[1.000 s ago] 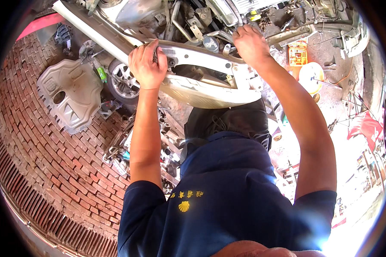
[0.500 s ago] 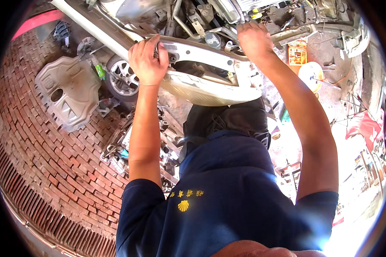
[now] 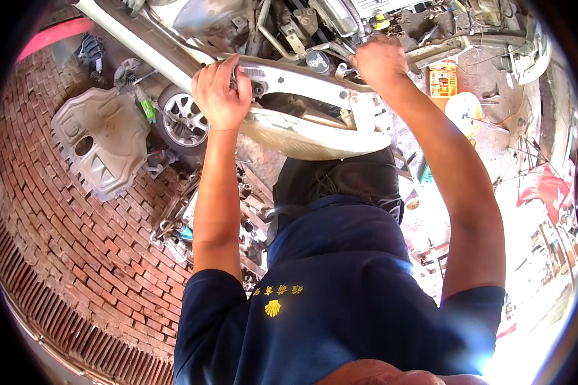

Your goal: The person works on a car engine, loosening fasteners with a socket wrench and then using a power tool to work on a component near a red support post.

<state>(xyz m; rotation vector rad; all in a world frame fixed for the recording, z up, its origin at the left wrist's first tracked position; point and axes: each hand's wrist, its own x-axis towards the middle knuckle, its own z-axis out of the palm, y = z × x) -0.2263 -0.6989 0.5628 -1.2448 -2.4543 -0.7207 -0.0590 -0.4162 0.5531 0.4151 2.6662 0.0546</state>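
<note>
The opened front of a car lies ahead of me, with a white headlight [image 3: 315, 139] along its near edge. My left hand [image 3: 222, 95] is curled over the edge of the light-coloured fender panel [image 3: 282, 81], its thumb on the right. In the engine bay, my right hand [image 3: 380, 62] is closed beside a bent hose [image 3: 332, 47]. Its fingers point away from me, and what they grip, if anything, is hidden. A round cap [image 3: 317, 61] sits just left of that hand. A metal canister-like part [image 3: 335, 16] lies beyond it.
On the brick floor [image 3: 96, 256] at left are a grey engine cover [image 3: 103, 141] and a wheel [image 3: 183, 119]. Loose metal parts [image 3: 180, 218] lie beside my left forearm. At right stand an orange container [image 3: 443, 83], a white tub [image 3: 464, 112] and a red cloth [image 3: 546, 187].
My right hand has shifted slightly left and toward me, with its fingers bent more. The left hand stays on the fender panel.
</note>
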